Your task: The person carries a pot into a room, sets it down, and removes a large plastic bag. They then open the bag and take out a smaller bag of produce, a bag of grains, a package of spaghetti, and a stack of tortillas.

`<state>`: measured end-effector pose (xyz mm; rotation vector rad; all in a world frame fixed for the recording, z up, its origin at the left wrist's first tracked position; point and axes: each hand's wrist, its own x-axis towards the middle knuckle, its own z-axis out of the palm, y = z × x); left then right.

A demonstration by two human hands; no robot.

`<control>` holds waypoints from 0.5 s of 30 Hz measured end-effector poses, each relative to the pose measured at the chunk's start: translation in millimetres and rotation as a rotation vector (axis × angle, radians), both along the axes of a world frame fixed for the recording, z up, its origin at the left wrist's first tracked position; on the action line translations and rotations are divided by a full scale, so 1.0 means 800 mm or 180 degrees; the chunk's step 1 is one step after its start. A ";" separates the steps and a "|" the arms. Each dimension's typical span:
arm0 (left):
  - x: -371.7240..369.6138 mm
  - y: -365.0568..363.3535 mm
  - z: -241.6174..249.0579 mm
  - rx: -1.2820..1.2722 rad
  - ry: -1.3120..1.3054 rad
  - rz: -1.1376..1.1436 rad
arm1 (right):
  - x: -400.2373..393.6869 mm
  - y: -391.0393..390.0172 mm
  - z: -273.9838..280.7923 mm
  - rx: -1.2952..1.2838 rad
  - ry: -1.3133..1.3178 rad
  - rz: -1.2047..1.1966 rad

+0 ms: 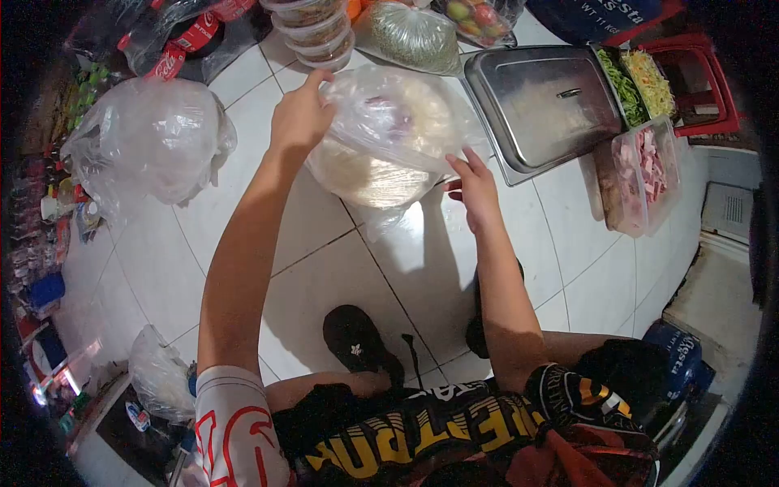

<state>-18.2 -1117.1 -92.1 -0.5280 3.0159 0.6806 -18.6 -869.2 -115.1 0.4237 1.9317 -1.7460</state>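
A clear plastic bag [369, 101] lies over a stack of round, flat, pale pieces [377, 183] that look like flatbreads, wrapped in clear film. The stack rests on the tiled floor in front of me. My left hand [302, 118] is at the bag's left side, its fingers closed on the plastic. On the right, my right hand [475, 191] pinches the bag's loose edge between thumb and fingers. Something purple shows through the plastic near the top of the stack; I cannot make out what it is.
Another plastic-wrapped bundle [166, 142] sits at left. Stacked round tubs [312, 32] and a bag of green bits [410, 36] stand behind. At right are a lidded metal tray [548, 101], shredded vegetables [649, 81] and a plastic container of pink pieces [641, 174]. My shoes [357, 341] are below.
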 end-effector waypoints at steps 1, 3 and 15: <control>0.000 -0.002 -0.003 0.0643 0.0121 0.0011 | -0.002 -0.001 0.005 0.0168 0.0174 0.0344; -0.002 -0.006 -0.006 0.1275 0.0247 0.0037 | -0.011 -0.006 0.011 0.0848 0.0690 0.0840; 0.047 -0.064 -0.092 0.2019 0.0327 0.1200 | -0.118 -0.060 -0.059 0.2395 0.2616 0.1928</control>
